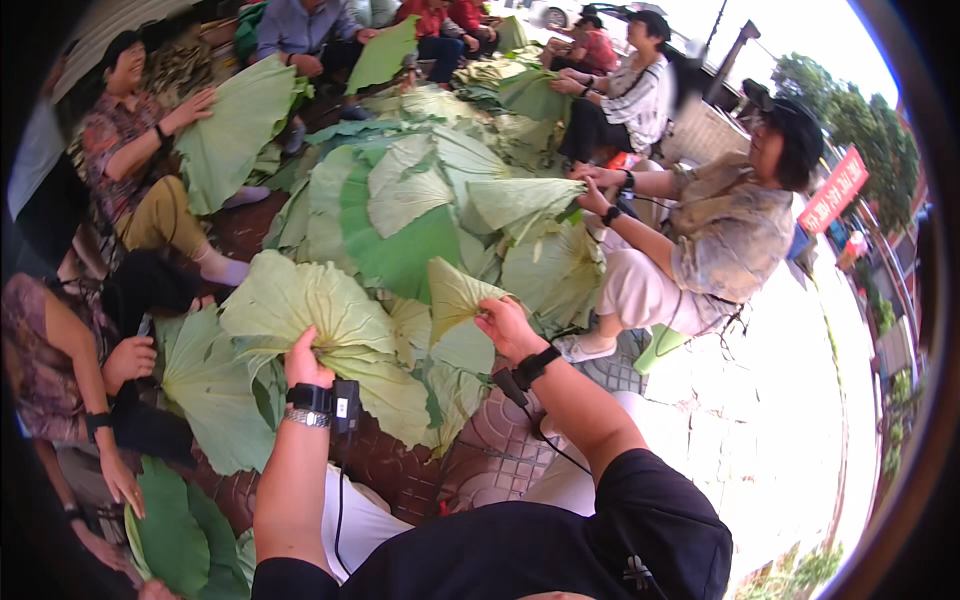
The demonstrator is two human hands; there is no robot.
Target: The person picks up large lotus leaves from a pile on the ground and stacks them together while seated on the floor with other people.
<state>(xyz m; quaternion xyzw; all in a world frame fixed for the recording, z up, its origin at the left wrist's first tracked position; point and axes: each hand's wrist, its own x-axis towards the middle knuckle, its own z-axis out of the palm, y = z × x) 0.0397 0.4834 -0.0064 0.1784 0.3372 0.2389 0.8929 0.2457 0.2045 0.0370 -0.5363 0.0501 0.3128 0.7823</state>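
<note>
My left hand [306, 361] grips a bundle of pale green lotus leaves [315, 304] at their gathered centre, thumb on top. To the right, my right hand [506, 322] pinches a smaller folded lotus leaf [454, 296] near its stem point. Both wrists wear black straps with small devices and cables; a metal watch is on the left one. Just beyond my hands lies a large pile of lotus leaves [405, 232], some bright green, some pale and wilted.
People sit around the pile, several holding leaves; one on the right holds a folded leaf [525, 199]. A co-worker's hand [131, 360] is close at the left, above a spread leaf [217, 382]. A green stool [661, 346] stands at the right on paving [502, 435].
</note>
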